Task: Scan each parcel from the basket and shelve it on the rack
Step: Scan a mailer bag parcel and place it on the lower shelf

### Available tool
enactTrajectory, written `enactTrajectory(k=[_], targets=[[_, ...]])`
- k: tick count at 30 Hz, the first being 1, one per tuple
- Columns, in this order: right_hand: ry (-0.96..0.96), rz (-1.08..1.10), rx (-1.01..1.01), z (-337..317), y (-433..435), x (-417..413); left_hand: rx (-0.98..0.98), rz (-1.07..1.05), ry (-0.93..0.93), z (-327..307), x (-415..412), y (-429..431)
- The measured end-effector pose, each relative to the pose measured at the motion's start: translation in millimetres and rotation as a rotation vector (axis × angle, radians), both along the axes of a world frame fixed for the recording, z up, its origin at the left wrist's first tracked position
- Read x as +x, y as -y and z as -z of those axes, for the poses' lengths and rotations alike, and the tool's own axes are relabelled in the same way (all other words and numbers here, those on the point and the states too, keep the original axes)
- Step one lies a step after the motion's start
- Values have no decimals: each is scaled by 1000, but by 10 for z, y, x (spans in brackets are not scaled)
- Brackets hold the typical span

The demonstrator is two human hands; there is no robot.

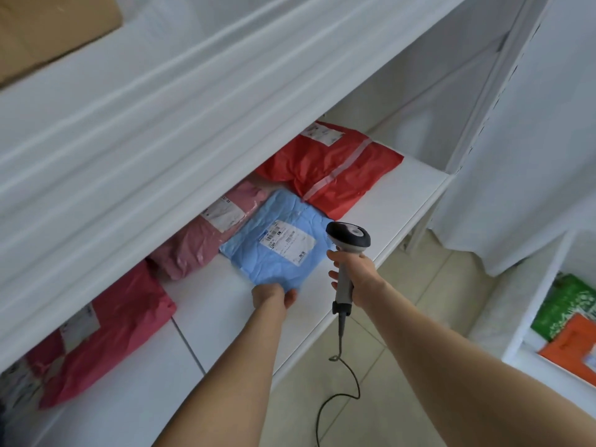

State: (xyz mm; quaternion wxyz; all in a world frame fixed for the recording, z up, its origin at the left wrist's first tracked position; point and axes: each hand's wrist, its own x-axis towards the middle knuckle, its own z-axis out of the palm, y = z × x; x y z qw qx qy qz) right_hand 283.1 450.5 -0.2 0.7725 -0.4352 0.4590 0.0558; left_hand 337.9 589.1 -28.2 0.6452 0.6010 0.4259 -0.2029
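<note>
The white rack shelf (pixel 403 195) holds four soft parcels. A dark red parcel (pixel 106 333) lies at the left, a red parcel (pixel 329 169) at the back right, and a pink parcel (pixel 200 243) between them. The blue parcel (pixel 277 250) lies flat near the front, partly on the pink one. The white bin (pixel 535 304) at the right holds a green parcel (pixel 567 304) and an orange parcel (pixel 571 343). The right hand (pixel 354 272) grips the scanner (pixel 348 237) just beside the blue parcel. The left hand (pixel 272 295) holds its near corner.
</note>
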Motion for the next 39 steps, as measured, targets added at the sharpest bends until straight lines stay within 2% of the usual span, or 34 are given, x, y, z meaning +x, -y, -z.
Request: enactTrajectory(k=[3, 7, 9, 10, 12, 14, 15, 17, 22, 26, 33, 39], targets=[[4, 2, -5, -3, 27, 3, 33, 45, -44, -22, 62, 30], [14, 14, -5, -37, 46, -5, 600, 291, -20, -29, 84, 8], [17, 10, 0, -62, 43, -13, 887, 564, 86, -93, 45, 13], [21, 3, 4, -71, 39, -17, 948, 716, 180, -94, 34, 27], [31, -5, 13, -77, 27, -23, 949, 998, 309, -86, 39, 87], [36, -5, 15, -67, 17, -39, 916, 1204, 308, -51, 50, 157], [39, -2, 13, -56, 18, -47, 886, 1239, 296, -40, 66, 187], [49, 3, 14, -57, 36, -73, 837, 1234, 273, -38, 107, 237], [55, 17, 22, -173, 88, -202, 928, 1253, 302, -347, 139, 433], [71, 65, 58, -427, 164, -417, 919, 1274, 350, -703, 56, 681], [88, 265, 93, -997, 532, -1043, 868, 1442, 457, -1310, -335, 1335], [67, 499, 94, -1342, 1026, -1843, 804, 1626, 568, -1715, -1011, 2085]])
